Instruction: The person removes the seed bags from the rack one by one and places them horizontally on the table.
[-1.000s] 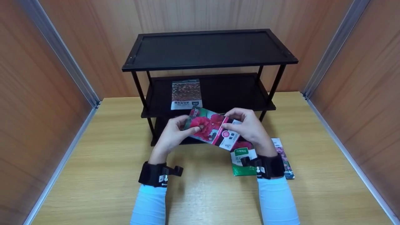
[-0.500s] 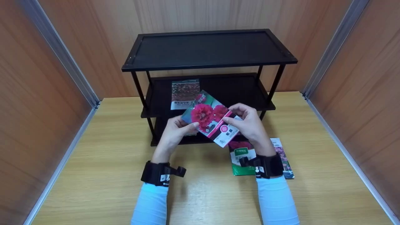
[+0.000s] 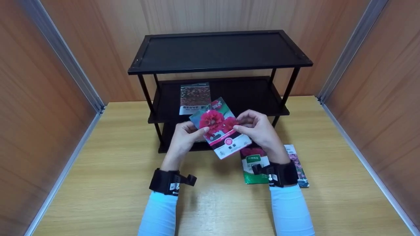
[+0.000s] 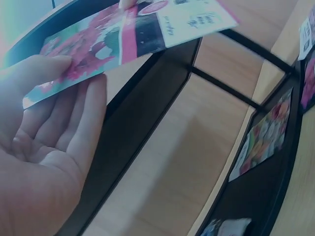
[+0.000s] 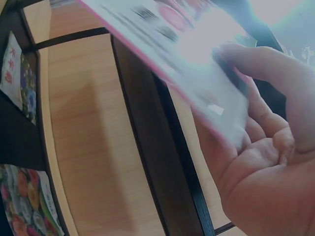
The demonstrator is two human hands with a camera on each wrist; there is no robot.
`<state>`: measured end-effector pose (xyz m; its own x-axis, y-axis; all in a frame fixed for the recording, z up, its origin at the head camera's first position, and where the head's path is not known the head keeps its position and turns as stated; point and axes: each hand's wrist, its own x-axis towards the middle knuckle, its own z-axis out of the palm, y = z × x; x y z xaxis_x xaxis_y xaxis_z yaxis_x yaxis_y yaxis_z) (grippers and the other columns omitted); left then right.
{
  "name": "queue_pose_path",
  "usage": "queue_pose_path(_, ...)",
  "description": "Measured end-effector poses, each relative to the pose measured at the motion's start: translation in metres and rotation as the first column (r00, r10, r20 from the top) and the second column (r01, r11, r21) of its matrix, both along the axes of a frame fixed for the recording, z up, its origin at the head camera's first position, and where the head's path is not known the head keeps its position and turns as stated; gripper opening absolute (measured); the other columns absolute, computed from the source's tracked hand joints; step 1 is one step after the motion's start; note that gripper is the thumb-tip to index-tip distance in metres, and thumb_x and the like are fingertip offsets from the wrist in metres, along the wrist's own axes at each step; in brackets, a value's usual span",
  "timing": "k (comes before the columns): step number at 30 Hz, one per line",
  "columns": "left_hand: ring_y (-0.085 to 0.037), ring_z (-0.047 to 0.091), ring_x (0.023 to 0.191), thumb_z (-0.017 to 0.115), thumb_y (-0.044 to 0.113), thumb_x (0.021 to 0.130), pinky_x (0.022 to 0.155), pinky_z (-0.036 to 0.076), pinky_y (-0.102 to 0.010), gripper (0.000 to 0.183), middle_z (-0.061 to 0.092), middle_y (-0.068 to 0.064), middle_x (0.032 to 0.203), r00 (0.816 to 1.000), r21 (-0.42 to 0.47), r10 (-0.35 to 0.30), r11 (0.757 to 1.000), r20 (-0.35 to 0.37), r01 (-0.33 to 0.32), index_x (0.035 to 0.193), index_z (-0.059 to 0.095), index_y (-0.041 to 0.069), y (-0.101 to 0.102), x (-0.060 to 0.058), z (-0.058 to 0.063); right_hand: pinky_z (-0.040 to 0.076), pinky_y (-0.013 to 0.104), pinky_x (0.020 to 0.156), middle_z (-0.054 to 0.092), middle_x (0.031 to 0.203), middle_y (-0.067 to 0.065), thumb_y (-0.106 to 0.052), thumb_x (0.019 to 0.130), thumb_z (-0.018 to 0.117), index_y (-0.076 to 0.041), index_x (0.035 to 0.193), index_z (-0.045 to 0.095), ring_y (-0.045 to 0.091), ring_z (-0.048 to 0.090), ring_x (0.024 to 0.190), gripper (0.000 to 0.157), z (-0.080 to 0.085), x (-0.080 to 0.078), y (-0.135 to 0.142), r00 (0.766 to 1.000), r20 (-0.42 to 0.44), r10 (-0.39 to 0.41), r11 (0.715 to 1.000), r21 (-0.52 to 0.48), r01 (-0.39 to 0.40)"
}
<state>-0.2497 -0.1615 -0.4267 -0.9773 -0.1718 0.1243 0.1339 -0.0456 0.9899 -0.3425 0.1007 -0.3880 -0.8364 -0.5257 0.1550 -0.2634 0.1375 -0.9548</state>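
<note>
Both hands hold a seed packet (image 3: 220,129) with pink flowers and a white lower band, tilted in front of the rack. My left hand (image 3: 181,139) pinches its left edge, thumb on the printed face and fingers behind. On the right edge, my right hand (image 3: 259,131) grips it between thumb and fingers. In the left wrist view the packet (image 4: 142,37) slants across the top, with the left thumb lying over the flowers. Glare washes out part of the packet (image 5: 147,37) in the right wrist view.
A black three-tier rack (image 3: 223,54) stands against the wooden back wall. On its middle shelf lies a brown-pictured packet (image 3: 195,98). Flower packets (image 4: 266,132) show on the lower shelf. A green-and-white packet (image 3: 254,168) and a purple-flowered packet (image 3: 298,168) lie on the table by the right forearm.
The packet has turned clockwise in the hands, from lying nearly sideways to standing more upright with its white band toward me. The right hand's grip has moved up its edge to the flowers.
</note>
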Motion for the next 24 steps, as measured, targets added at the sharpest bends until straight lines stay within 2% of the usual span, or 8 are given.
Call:
queue_pose_path(3,-0.013,0.079,0.092,0.08,0.015,0.099,0.086,0.068,-0.03,0.023,0.086,-0.007,0.104,1.0,-0.066,-0.004,0.998,0.003,0.004,0.117,0.081,0.001,-0.0046,0.0037,0.003,0.065,0.022,0.084,0.079,0.103,0.0,-0.007,0.099,0.078,-0.006,0.114,0.073,0.013,0.077,0.093,0.016,0.0005,0.0007,0.0005,1.0,-0.009,0.022,1.0,0.022,-0.022)
queue_pose_path(7,-0.013,0.077,0.093,0.082,0.017,0.098,0.086,0.065,-0.026,0.019,0.086,-0.007,0.102,1.0,-0.163,0.003,0.987,0.012,-0.001,0.113,0.084,0.005,-0.0074,0.0075,0.0065,0.066,0.025,0.076,0.076,0.105,0.006,-0.008,0.099,0.077,-0.004,0.116,0.072,0.014,0.075,0.087,0.019,-0.0005,0.0024,-0.0016,0.997,-0.022,0.073,0.992,0.102,-0.07)
queue_pose_path(12,-0.014,0.069,0.092,0.083,0.022,0.098,0.084,0.057,-0.026,0.017,0.084,-0.003,0.097,1.0,-0.234,0.007,0.972,0.019,-0.002,0.109,0.086,0.01,-0.006,0.0072,0.0071,0.067,0.027,0.078,0.072,0.106,0.009,-0.01,0.099,0.079,-0.004,0.117,0.071,0.016,0.073,0.088,0.021,-0.0026,0.005,-0.0063,0.994,-0.028,0.106,0.975,0.199,-0.099)
queue_pose_path(17,-0.016,0.068,0.093,0.083,0.027,0.099,0.087,0.057,-0.029,0.02,0.084,-0.003,0.099,1.0,-0.224,-0.003,0.975,0.015,0.006,0.111,0.085,0.012,-0.0042,0.0059,0.008,0.069,0.03,0.078,0.073,0.103,0.01,-0.01,0.099,0.079,-0.004,0.115,0.07,0.017,0.075,0.088,0.019,-0.0029,0.0052,-0.0069,0.995,-0.01,0.102,0.975,0.201,-0.098)
queue_pose_path(24,-0.014,0.074,0.093,0.08,0.021,0.101,0.088,0.064,-0.028,0.02,0.084,-0.006,0.104,0.999,-0.206,-0.02,0.978,0.047,0.03,0.116,0.083,0.009,-0.0056,0.0062,0.008,0.069,0.031,0.079,0.075,0.11,0.014,-0.01,0.1,0.077,-0.004,0.122,0.068,0.016,0.077,0.092,0.024,-0.0019,0.0038,-0.0043,0.996,0.018,0.092,0.976,0.197,-0.094)
